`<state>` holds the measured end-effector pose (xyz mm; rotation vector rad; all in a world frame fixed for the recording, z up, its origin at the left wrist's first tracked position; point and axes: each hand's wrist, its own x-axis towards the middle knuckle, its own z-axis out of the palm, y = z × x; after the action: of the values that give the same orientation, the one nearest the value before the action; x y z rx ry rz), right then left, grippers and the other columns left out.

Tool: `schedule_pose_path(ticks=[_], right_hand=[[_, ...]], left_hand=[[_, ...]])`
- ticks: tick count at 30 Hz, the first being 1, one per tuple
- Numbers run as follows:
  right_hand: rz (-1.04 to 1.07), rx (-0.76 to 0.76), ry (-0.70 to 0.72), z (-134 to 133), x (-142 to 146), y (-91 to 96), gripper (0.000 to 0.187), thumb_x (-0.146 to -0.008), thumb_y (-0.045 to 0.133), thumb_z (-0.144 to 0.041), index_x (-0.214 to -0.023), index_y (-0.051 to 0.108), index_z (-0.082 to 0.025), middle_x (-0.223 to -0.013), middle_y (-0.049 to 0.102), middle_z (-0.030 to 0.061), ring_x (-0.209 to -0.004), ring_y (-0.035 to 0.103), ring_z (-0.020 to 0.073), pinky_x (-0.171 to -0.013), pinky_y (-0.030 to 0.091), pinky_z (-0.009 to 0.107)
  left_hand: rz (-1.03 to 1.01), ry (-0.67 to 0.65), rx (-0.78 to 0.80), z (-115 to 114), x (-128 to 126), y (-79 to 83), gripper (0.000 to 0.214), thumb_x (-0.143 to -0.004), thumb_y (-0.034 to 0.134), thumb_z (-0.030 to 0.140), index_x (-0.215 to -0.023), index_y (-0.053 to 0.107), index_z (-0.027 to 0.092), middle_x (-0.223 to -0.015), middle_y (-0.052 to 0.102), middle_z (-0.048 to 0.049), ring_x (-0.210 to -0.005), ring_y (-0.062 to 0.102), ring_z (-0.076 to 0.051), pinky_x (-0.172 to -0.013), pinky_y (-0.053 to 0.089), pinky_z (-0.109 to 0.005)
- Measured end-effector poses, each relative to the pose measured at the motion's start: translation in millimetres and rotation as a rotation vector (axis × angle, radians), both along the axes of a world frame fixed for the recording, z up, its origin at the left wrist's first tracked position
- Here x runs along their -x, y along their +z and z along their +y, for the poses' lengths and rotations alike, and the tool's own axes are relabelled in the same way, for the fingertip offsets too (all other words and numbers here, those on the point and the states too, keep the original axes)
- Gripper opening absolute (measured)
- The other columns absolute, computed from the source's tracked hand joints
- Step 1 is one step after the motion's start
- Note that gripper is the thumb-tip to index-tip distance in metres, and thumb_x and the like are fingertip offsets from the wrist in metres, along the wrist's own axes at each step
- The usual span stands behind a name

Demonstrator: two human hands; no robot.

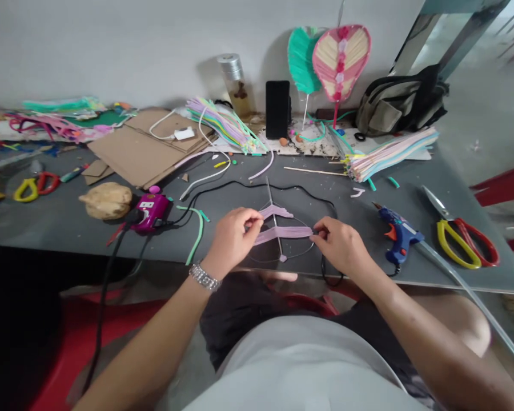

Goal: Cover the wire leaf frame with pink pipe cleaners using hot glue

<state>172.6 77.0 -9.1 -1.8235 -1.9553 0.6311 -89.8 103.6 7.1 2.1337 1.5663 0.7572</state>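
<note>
My left hand (235, 237) pinches the left end of a strip of pink straws (285, 232), and my right hand (340, 242) pinches its right end. The strip lies across a thin wire frame (274, 220) with a straight stick down its middle, on the grey table (411, 251). A shorter pink straw strip (276, 212) sits just above it on the same frame. A wristwatch shows on my left wrist.
A blue glue gun (397, 233) and yellow-red scissors (462, 240) lie to the right. A pink power adapter (151, 210) with black cables sits left. Bundles of pastel straws (389, 151), cardboard (145, 145), a black phone (277, 108), a bottle (235, 83), finished leaf fans (340, 57) and a bag (402, 100) line the back.
</note>
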Motion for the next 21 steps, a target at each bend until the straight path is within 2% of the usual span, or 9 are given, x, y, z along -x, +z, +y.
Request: schedule_pose_path(ticks=[3,6,10,14,17,21], right_hand=[[-0.071,-0.016,-0.024,-1,8,1.6,0.016,-0.081,0.073,-0.022,-0.096,0.067,-0.024,-0.079,0.072,0.0000,-0.071,0.065,0.0197,-0.064,0.036,0.029],[-0.098,-0.014,-0.043,-1,12,1.8,0.020,-0.080,0.072,-0.019,-0.099,0.066,-0.025,-0.076,0.072,-0.0006,-0.069,0.065,0.0208,-0.062,0.034,0.030],[-0.120,0.030,-0.070,1,14,0.8,0.019,-0.080,0.067,-0.015,-0.097,0.067,-0.024,-0.076,0.072,0.0004,-0.070,0.065,0.0221,-0.062,0.033,0.031],[-0.143,0.029,-0.089,1,17,1.2,0.011,-0.080,0.066,-0.017,-0.089,0.066,-0.024,-0.076,0.071,0.0017,-0.069,0.063,0.0218,-0.061,0.032,0.031],[-0.129,0.010,-0.085,0,19,0.7,0.007,-0.081,0.064,-0.018,-0.084,0.064,-0.024,-0.078,0.071,0.0023,-0.071,0.063,0.0216,-0.062,0.034,0.030],[-0.038,-0.042,-0.097,-2,19,-2.0,0.007,-0.080,0.063,-0.017,-0.083,0.062,-0.023,-0.075,0.069,0.0016,-0.070,0.063,0.0206,-0.064,0.039,0.030]], left_hand=[[-0.076,0.097,0.071,-2,18,2.7,0.020,-0.096,0.054,0.029,-0.097,0.072,0.020,-0.099,0.078,-0.0070,-0.089,0.069,-0.020,-0.081,0.051,-0.031],[-0.139,0.175,0.154,-12,30,-2.4,0.024,-0.097,0.052,0.029,-0.101,0.072,0.018,-0.105,0.078,-0.0088,-0.096,0.070,-0.021,-0.085,0.053,-0.032],[-0.195,0.149,0.246,-32,28,-10.7,0.023,-0.096,0.053,0.027,-0.108,0.070,0.018,-0.108,0.076,-0.0092,-0.093,0.070,-0.020,-0.081,0.055,-0.031],[-0.097,0.092,0.170,-47,16,-14.1,0.028,-0.086,0.068,0.018,-0.114,0.069,0.018,-0.108,0.070,-0.0077,-0.087,0.067,-0.018,-0.083,0.055,-0.033],[-0.017,0.103,0.066,-49,10,-19.3,0.028,-0.085,0.067,0.013,-0.112,0.069,0.019,-0.105,0.067,-0.0066,-0.083,0.066,-0.018,-0.086,0.055,-0.035],[0.019,0.126,-0.008,-50,8,-26.4,0.018,-0.089,0.064,0.015,-0.106,0.069,0.020,-0.098,0.066,-0.0052,-0.079,0.065,-0.017,-0.082,0.055,-0.033]])
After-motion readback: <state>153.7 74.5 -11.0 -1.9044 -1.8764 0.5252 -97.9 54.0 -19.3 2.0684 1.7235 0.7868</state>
